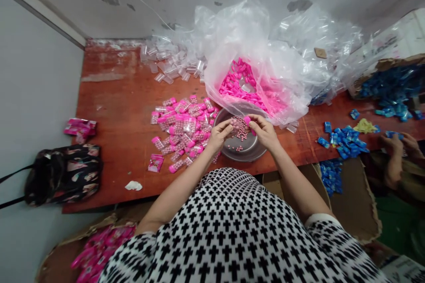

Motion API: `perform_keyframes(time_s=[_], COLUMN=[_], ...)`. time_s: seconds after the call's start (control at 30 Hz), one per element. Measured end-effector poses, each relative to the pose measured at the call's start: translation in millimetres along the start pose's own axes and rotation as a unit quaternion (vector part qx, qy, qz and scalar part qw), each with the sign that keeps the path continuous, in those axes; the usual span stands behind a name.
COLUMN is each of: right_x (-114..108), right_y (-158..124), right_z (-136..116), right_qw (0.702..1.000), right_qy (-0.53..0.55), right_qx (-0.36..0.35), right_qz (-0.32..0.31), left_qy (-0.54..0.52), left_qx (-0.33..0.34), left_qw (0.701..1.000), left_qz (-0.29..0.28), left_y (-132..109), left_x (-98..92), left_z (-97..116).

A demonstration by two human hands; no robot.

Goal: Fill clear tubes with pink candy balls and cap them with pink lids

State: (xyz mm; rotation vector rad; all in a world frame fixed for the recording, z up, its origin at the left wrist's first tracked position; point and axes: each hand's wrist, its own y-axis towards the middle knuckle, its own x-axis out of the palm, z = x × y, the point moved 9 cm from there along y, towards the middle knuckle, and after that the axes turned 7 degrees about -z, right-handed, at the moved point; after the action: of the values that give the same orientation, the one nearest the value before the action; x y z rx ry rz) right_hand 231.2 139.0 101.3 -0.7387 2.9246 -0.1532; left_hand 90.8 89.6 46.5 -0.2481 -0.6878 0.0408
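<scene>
My left hand (pixel 219 135) is closed around a small clear bottle (pixel 235 124) filled with little pink balls, held over a grey bowl (pixel 249 155). A bright pink cap (pixel 247 120) is pinched in my right hand (pixel 263 131), close to the bottle's end; whether cap and bottle touch I cannot tell. Loose pink balls (pixel 236 147) lie in the bowl. Left of it spreads a heap of pink-capped bottles (pixel 186 126) with the same balls inside. Behind the bowl, a clear plastic bag (pixel 215 77) gapes over many pink caps (pixel 237 80).
Empty clear bottles (pixel 169 66) lie toward the wall. At left are pink packets (pixel 80 127) and a dark floral bag (pixel 79 170) on the table edge. To the right, a co-worker's hands (pixel 395 146) are beside blue packets (pixel 348 141). An open carton (pixel 357 205) stands below.
</scene>
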Motion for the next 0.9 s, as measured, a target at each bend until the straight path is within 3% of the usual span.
perform_keyframes(time_s=[0.1,0.2,0.37,0.53,0.7,0.9], right_x=[1,15,34,36,36,32], right_y=[-4,-7,-13,-16,-18,-19], right_z=[-32,-57,-66,-62,-69,-55], right_qw=[0.993,0.966,0.92,0.895,0.891,0.887], right_qy=[-0.093,-0.208,-0.32,-0.379,-0.389,-0.413], right_qx=[-0.075,-0.15,-0.223,-0.223,-0.224,-0.196], right_qz=[0.019,0.006,-0.045,-0.074,-0.064,-0.067], left_qy=[0.072,0.138,0.17,0.194,0.219,0.324], left_qx=[0.021,0.041,0.065,0.07,0.085,0.133], left_qw=[0.997,0.99,0.983,0.978,0.972,0.937], left_qz=[-0.001,-0.006,0.001,0.009,0.003,-0.008], left_y=[0,-1,-6,-9,-8,-13], left_x=[-2.5,-0.8,1.5,1.1,5.7,21.2], left_z=[6,12,18,19,21,42])
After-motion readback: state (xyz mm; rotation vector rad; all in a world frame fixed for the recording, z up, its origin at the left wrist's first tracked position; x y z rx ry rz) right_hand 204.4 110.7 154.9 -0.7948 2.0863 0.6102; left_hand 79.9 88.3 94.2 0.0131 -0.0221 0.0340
